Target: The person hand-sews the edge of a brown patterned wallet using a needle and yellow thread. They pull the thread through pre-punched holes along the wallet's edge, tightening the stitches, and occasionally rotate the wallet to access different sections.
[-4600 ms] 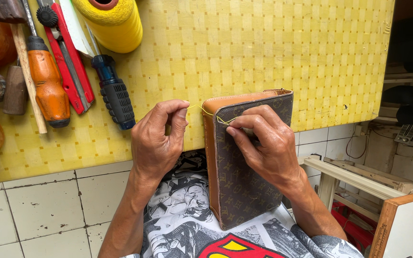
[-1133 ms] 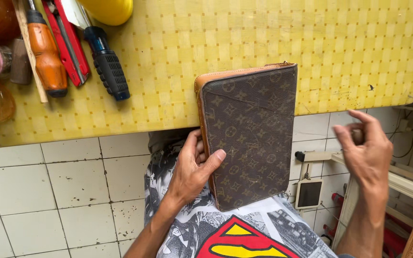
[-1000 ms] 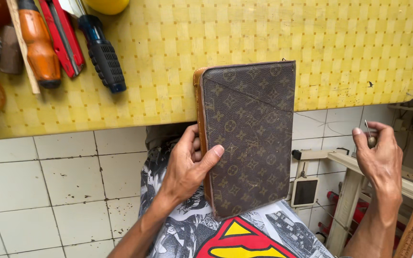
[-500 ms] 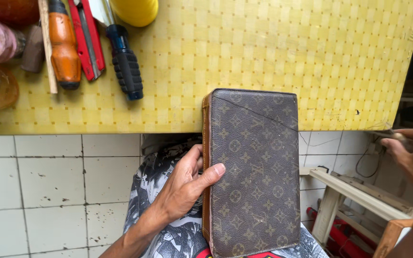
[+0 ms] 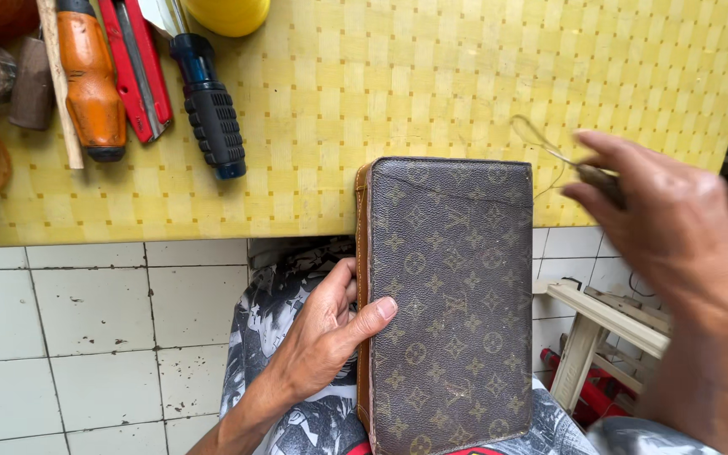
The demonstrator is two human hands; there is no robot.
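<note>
Left hand [image 5: 322, 337] grip clasping brown patterned case [image 5: 452, 303] spine, right hand [image 5: 676, 236] pinching blurred tool [image 5: 596, 175] beside it

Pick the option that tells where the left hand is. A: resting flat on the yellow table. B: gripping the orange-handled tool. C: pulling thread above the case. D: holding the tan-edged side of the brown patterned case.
D: the left hand clasps the brown patterned case at its tan edge, thumb across the front.
</note>
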